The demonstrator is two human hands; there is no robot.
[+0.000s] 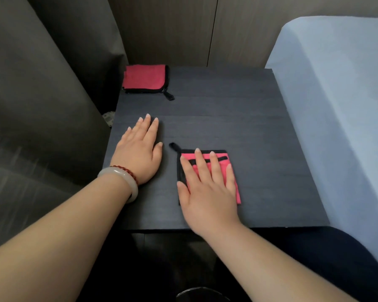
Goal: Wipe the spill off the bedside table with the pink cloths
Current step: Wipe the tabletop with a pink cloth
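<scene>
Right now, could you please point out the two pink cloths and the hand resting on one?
Near pink cloth (222, 171): head view, pink patch toward its right side.
Far pink cloth (144, 78): head view, middle of its face.
Right hand (207, 192): head view, back of the hand.

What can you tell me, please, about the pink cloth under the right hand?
The pink cloth is a folded rectangle of fabric edged in black binding, with a black strip across its far end and a small black loop sticking out at its far left corner. It lies flat near the front of the dark bedside table. The right hand rests on it palm down, fingers straight and spread, covering much of it.
</scene>
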